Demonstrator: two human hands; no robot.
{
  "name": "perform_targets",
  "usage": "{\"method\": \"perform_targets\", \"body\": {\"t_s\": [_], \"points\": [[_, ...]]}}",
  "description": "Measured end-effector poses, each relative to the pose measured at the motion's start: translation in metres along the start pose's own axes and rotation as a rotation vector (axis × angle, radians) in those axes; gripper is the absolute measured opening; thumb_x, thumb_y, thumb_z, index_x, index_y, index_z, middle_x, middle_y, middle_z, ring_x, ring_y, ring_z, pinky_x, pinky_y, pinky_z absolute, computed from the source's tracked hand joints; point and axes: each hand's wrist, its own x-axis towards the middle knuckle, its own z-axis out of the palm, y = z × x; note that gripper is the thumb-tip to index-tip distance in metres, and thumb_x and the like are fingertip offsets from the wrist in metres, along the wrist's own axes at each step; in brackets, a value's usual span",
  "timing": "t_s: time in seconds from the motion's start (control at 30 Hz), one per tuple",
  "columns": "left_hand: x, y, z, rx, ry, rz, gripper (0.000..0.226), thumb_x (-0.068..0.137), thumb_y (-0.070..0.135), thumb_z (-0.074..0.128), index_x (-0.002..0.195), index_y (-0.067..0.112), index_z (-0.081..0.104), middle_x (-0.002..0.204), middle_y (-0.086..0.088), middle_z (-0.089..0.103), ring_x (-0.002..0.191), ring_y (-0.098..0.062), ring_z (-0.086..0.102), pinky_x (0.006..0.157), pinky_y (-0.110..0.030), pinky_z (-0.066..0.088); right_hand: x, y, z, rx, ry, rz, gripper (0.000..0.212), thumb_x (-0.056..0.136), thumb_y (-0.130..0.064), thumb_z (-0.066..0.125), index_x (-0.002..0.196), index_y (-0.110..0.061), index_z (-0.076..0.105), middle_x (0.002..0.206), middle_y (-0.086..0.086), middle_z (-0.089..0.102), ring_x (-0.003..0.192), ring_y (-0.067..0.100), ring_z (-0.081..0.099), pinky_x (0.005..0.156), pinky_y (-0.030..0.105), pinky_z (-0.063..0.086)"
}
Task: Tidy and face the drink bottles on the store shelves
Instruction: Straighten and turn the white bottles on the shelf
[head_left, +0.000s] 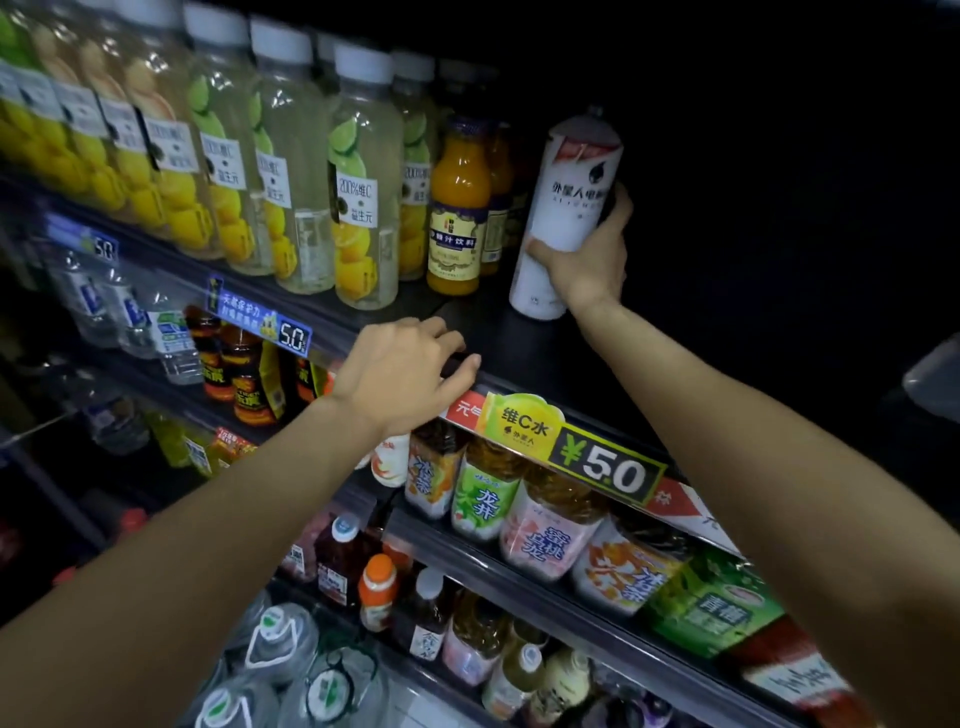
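1. Nearest the camera, the left hand rests on the dark front edge of the upper shelf, fingers loosely curled over the lip and holding nothing, just above the yellow-green price tag reading 5.0.
2. Further in, the right hand has its grip clasped round the lower half of a tall white cylindrical drink bottle with a grey cap, thumb across the front and fingers behind.
3. The bottle's base sits at or just above the shelf, its long axis near upright, tilted slightly, printed label towards the aisle.
4. To its left, apart from it, stands the orange juice bottle with a dark cap, then the row of clear white-capped bottles with citrus-slice labels; closing that gap probably falls to the right hand.
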Motion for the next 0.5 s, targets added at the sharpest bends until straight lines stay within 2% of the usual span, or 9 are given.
{"method": "perform_targets", "body": {"t_s": [0.07,0.1,0.13,0.17,0.23,0.3,0.37,0.43,0.5], "points": [[-0.005,0.003,0.0,-0.007,-0.024,0.002,0.055,0.09,0.046,0.033,0.09,0.01,0.076,0.084,-0.007,0.073,0.071,-0.027,0.069,0.059,-0.027,0.049,-0.013,-0.002,-0.011,0.073,-0.01,0.012,0.099,0.06,-0.042,0.084,0.14,-0.019,0.03,0.132,0.005,0.051,0.118,0.024,0.053,0.1,0.042,0.045],[-0.008,0.004,-0.001,-0.013,-0.05,-0.001,0.059,0.09,0.047,0.031,0.097,0.008,0.075,0.093,-0.009,0.074,0.08,-0.026,0.07,0.074,-0.033,0.053,-0.019,-0.004,-0.015,0.101,-0.033,0.025,0.093,0.057,-0.044,0.085,0.132,-0.017,0.037,0.125,0.004,0.055,0.113,0.022,0.056,0.097,0.044,0.047],[-0.009,0.005,-0.003,-0.023,-0.097,-0.018,0.064,0.089,0.049,0.027,0.106,0.007,0.072,0.105,-0.01,0.072,0.094,-0.025,0.069,0.09,-0.039,0.05,-0.026,-0.008,-0.02,0.121,-0.059,0.034,0.086,0.057,-0.041,0.086,0.125,-0.015,0.04,0.119,0.002,0.057,0.109,0.021,0.057,0.095,0.044,0.049],[-0.011,0.007,-0.005,-0.03,-0.166,-0.052,0.071,0.089,0.053,0.02,0.118,0.008,0.066,0.119,-0.009,0.067,0.109,-0.023,0.064,0.103,-0.042,0.04,-0.033,-0.012,-0.024,0.131,-0.083,0.035,0.08,0.059,-0.035,0.087,0.122,-0.014,0.041,0.116,0.002,0.058,0.108,0.02,0.058,0.094,0.044,0.05],[-0.013,0.011,-0.013,-0.014,-0.343,-0.134,0.077,0.09,0.058,0.011,0.14,0.012,0.046,0.143,-0.005,0.049,0.133,-0.018,0.044,0.117,-0.044,0.016,-0.051,-0.025,-0.031,0.115,-0.132,0.001,0.076,0.06,-0.025,0.088,0.12,-0.015,0.043,0.116,0.001,0.06,0.107,0.018,0.059,0.095,0.04,0.05],[-0.01,0.015,-0.024,-0.034,-0.447,-0.165,0.067,0.097,0.056,0.022,0.15,0.015,0.025,0.155,-0.002,0.031,0.143,-0.016,0.025,0.118,-0.046,0.002,-0.072,-0.038,-0.041,0.101,-0.187,-0.066,0.078,0.057,-0.018,0.09,0.121,-0.015,0.046,0.114,0.0,0.061,0.106,0.015,0.059,0.094,0.036,0.051],[-0.005,0.021,-0.041,-0.217,-0.474,-0.227,0.075,0.094,0.053,0.045,0.151,0.014,0.018,0.156,-0.005,0.027,0.144,-0.017,0.02,0.118,-0.044,0.007,-0.094,-0.049,-0.053,0.096,-0.256,-0.161,0.079,0.056,-0.015,0.089,0.123,-0.017,0.047,0.114,-0.002,0.061,0.105,0.011,0.059,0.091,0.032,0.052],[-0.004,0.029,-0.065,-0.588,-0.308,-0.323,0.075,0.081,0.05,0.068,0.141,0.016,0.039,0.141,-0.007,0.048,0.131,-0.021,0.041,0.112,-0.042,0.03,-0.116,-0.063,-0.068,0.082,-0.336,-0.213,0.08,0.057,-0.016,0.087,0.125,-0.024,0.046,0.115,-0.005,0.061,0.105,0.009,0.06,0.088,0.03,0.053],[-0.007,0.04,-0.098,-0.883,-0.18,-0.397,0.062,0.069,0.048,0.076,0.12,0.019,0.056,0.119,-0.001,0.062,0.113,-0.016,0.056,0.095,-0.042,0.047,-0.135,-0.094,-0.09,0.094,-0.393,-0.187,0.08,0.057,-0.017,0.086,0.122,-0.032,0.042,0.113,-0.012,0.059,0.104,0.005,0.059,0.084,0.023,0.051]]}}
